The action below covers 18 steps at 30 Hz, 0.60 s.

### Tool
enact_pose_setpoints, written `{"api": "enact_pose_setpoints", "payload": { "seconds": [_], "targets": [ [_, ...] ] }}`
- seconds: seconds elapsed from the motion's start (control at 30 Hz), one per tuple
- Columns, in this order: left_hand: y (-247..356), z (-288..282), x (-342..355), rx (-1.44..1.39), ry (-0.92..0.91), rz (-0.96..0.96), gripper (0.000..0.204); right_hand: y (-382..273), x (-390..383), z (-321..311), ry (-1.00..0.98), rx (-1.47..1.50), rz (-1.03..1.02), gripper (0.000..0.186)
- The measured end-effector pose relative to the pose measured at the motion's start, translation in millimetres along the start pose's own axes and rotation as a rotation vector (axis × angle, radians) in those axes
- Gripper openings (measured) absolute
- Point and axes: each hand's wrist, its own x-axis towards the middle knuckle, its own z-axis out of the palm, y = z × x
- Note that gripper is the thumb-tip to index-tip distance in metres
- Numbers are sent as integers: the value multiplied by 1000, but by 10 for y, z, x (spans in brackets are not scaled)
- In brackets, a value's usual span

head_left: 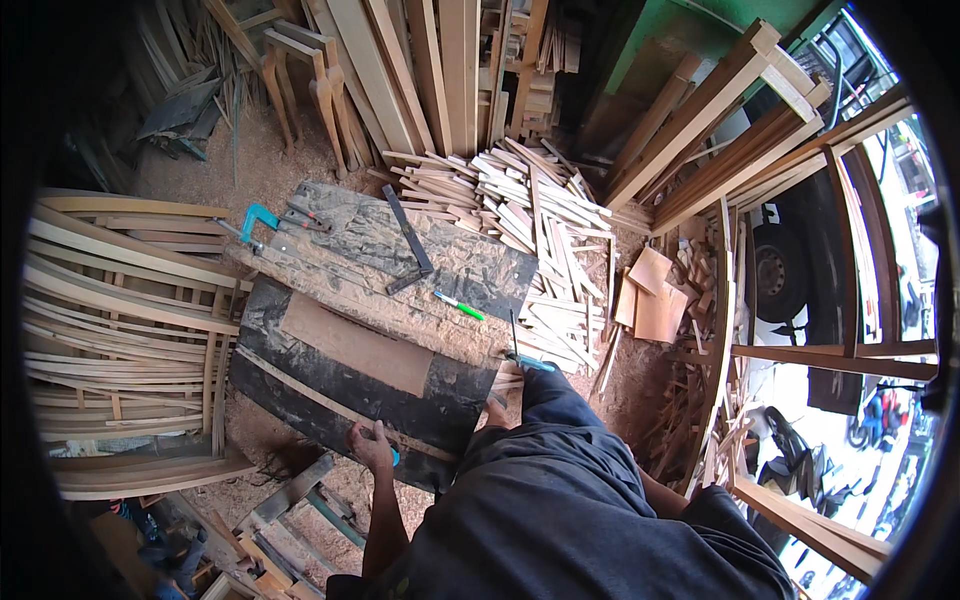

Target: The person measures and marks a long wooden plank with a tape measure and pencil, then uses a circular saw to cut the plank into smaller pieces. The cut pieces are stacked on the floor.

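My left hand (pixel 373 448) is at the near side of a black sheet-covered work board (pixel 300 402), its thumb and fingers closed at a long thin wooden strip (pixel 290 378). A blue rounded piece (pixel 396 458) shows just beside that hand. Beyond the strip lies a flat brown rectangular panel (pixel 355 343). Of my right arm (pixel 662 492), only a bare part shows beside my dark shirt. A small patch of skin (pixel 495 412) appears at the board's right end; whether it is my right hand or a foot, I cannot tell.
On the sawdust-covered bench top (pixel 340 225) lie a black try square (pixel 408 238), a green-and-white pen (pixel 460 306) and pliers-like tool (pixel 310 216). Blue clamps (pixel 260 218) grip its corners. Curved slatted frames (pixel 120 320) stand left; offcuts (pixel 530 205) pile behind; leaning timbers (pixel 700 120) rise right.
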Motion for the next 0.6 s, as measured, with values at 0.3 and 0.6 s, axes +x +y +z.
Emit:
{"api": "enact_pose_setpoints", "payload": {
  "seconds": [0.3,0.6],
  "targets": [
    [-157,45,-599,-156,38,-38,51,-2,76,-540,-173,303,-81,31],
    [664,773,-2101,-443,-346,-112,40,833,431,-1055,-42,1185,-247,32]
  ]
}}
